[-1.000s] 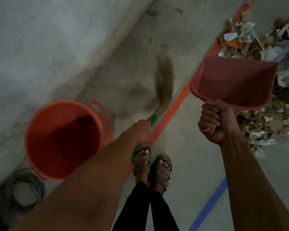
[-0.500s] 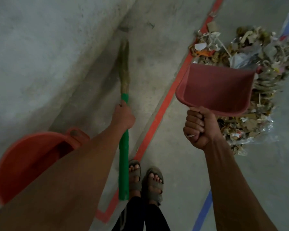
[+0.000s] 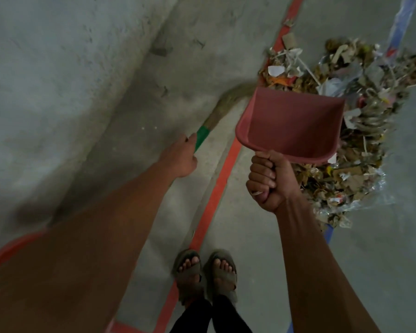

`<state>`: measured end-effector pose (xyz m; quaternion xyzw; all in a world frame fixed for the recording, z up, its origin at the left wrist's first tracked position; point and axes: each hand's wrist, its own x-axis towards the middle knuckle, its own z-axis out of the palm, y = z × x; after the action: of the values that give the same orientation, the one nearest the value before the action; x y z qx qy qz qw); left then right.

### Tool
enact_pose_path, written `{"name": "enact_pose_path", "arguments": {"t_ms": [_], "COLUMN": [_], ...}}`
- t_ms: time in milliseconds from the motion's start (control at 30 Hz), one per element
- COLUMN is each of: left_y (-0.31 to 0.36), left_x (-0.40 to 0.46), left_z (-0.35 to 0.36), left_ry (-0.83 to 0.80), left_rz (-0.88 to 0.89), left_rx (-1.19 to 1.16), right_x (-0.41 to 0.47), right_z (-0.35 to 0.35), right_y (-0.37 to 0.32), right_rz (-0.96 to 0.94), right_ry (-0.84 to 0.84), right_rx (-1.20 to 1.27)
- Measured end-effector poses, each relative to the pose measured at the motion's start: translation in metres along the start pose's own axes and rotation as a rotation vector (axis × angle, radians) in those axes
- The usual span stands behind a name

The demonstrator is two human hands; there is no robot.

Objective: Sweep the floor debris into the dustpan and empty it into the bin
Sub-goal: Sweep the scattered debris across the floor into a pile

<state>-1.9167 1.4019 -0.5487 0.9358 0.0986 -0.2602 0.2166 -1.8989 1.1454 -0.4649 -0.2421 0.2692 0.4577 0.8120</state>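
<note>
Left hand: gripping green-handled broom, blurred bristles angled toward the litter pile. Right hand: fist closed round the handle of red dustpan, held above the pile's near edge. Orange bin: rim only, lower left behind the left arm.

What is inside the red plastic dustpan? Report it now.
The red plastic dustpan, gripped by the right hand, shows only its bare inner surface; no debris is visible inside. It covers part of the pile of paper and leaf litter beyond it, so what lies there is hidden.
</note>
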Motion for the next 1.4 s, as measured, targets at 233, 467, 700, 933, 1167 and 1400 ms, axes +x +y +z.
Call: {"name": "enact_pose_path", "arguments": {"t_ms": [233, 467, 700, 933, 1167, 1400], "left_y": [-0.018, 0.016, 0.098, 0.132, 0.123, 0.096], "left_x": [0.07, 0.189, 0.257, 0.283, 0.321, 0.367], "left_z": [-0.043, -0.045, -0.017, -0.04, -0.101, -0.169], "left_ry": [0.134, 0.076, 0.006, -0.205, -0.171, -0.115], "left_rz": [-0.274, -0.407, -0.272, 0.176, 0.578, 0.624], "left_rx": [-0.106, -0.197, -0.198, -0.021, 0.205, 0.247], "right_x": [0.039, 0.096, 0.126, 0.137, 0.144, 0.151], "right_z": [0.01, 0.005, -0.009, -0.003, 0.019, 0.044], "right_y": [-0.038, -0.124, -0.209, -0.245, -0.256, -0.265], "right_rz": [0.004, -0.068, -0.12, -0.17, -0.209, -0.322], "right_ry": [-0.044, 0.003, 0.066, 0.095, 0.205, 0.227], "right_rx": [0.069, 0.105, 0.154, 0.183, 0.23, 0.334]}}
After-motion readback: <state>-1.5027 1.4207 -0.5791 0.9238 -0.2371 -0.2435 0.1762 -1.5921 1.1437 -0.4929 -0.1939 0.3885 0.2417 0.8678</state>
